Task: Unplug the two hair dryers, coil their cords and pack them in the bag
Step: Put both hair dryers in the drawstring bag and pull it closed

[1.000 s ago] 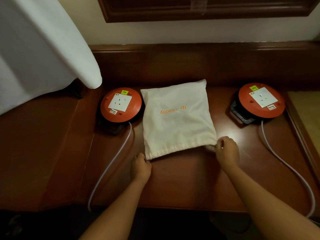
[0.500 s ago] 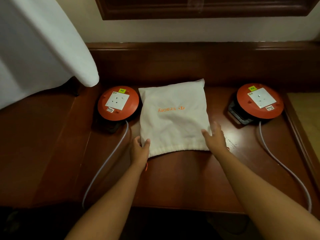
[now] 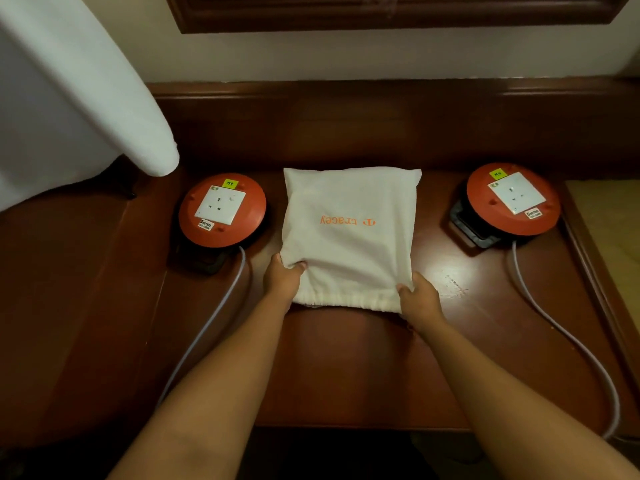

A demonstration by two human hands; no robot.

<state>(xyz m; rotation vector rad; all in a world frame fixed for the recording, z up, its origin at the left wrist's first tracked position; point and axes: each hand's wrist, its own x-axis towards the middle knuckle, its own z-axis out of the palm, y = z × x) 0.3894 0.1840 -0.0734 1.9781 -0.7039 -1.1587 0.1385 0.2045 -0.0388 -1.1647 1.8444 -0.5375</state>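
A cream drawstring bag [image 3: 349, 233] with orange "tracey" lettering lies bulging on the dark wooden table [image 3: 346, 362], its gathered mouth towards me. My left hand [image 3: 282, 280] grips the bag's near left corner, thumb on top of the cloth. My right hand [image 3: 420, 297] grips the near right corner by the drawstring hem. No hair dryer or dryer cord shows; whatever fills the bag is hidden.
Two orange extension reels with white sockets flank the bag, one on the left [image 3: 221, 211] and one on the right [image 3: 512, 199]; nothing is plugged into either. Their pale cables [image 3: 207, 323] [image 3: 568, 337] trail towards the table's front edge. A white cloth [image 3: 69, 91] hangs at upper left.
Both hands moved from the bag's mouth corners up onto its sides and now grip the cloth. The bag has shifted slightly away from me and straightened between the reels.
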